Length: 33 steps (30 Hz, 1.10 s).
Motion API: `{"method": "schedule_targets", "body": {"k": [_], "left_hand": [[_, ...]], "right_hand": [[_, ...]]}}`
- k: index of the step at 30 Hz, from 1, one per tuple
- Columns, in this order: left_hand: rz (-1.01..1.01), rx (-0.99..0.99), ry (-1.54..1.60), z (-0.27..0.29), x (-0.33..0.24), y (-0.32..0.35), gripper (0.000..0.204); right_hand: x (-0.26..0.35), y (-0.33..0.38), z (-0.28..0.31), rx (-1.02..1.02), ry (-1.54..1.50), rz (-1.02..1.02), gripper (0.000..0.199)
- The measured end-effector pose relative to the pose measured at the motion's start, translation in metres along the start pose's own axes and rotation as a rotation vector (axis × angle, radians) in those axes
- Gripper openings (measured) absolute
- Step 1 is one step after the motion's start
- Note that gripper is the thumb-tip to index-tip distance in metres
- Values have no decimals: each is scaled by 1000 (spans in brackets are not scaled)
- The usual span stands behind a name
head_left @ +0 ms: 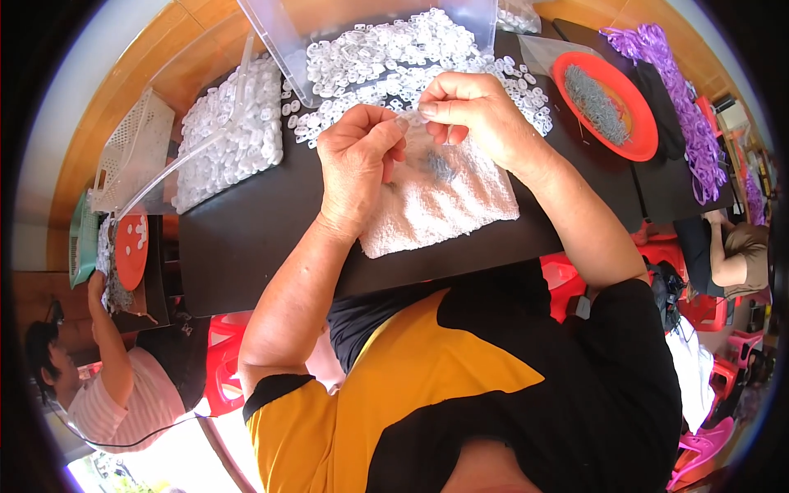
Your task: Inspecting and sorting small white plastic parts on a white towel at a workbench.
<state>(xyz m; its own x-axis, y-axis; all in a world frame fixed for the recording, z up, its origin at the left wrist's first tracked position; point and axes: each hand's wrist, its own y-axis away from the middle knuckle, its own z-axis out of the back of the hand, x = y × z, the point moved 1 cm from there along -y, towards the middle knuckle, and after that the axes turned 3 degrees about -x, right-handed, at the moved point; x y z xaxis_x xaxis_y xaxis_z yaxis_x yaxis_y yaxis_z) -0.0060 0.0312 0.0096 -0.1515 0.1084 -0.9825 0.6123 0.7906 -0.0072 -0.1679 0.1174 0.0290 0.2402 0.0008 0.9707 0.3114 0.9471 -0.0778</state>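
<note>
Pinching one tiny clear clip (408,120) between left hand (355,160) and right hand (475,115), above towel (440,197) on table (238,238). Looks light, hard, slippery. Best gripped by fingertips at both ends.

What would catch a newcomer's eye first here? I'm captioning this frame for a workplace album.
First, the left hand and right hand pinching a small clear plastic piece together over a white towel. Behind them, a heap of white plastic rings covers the black table; a red plate sits far right.
</note>
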Motion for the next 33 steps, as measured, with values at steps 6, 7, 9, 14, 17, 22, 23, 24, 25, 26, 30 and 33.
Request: {"method": "schedule_targets", "body": {"k": [6,7,9,14,17,22,23,24,25,26,30,33], "left_hand": [[-33,3,-26,0,0,1,9],[-37,2,-27,0,-1,0,10],[-32,1,-53,-1,0,1,10],[-27,-3,-80,-2,-1,2,11],[-45,10,-63,-2,-2,1,12],[-10,80,132,-1,-2,-2,10],[-12,81,131,0,-3,-2,10],[-16,85,154,0,-3,-2,10],[-21,88,176,0,-4,-3,10],[-21,87,174,0,-4,-3,10],[-55,74,177,1,-3,-2,11],[-92,39,113,0,-5,2,11]], "right_hand": [[3,1,-3,-3,11,64,14],[1,2,-4,-7,-4,73,13],[-1,1,-5,-10,-19,85,12],[0,3,-7,36,5,56,15],[2,3,-6,39,-13,28,16],[1,1,2,13,-6,54,16],[0,1,2,15,-12,54,16],[0,1,2,15,-12,56,16],[0,1,2,11,-9,54,16],[0,1,1,10,-8,53,16],[-1,2,-2,33,-34,62,16],[3,4,-5,23,-1,62,17]]}}
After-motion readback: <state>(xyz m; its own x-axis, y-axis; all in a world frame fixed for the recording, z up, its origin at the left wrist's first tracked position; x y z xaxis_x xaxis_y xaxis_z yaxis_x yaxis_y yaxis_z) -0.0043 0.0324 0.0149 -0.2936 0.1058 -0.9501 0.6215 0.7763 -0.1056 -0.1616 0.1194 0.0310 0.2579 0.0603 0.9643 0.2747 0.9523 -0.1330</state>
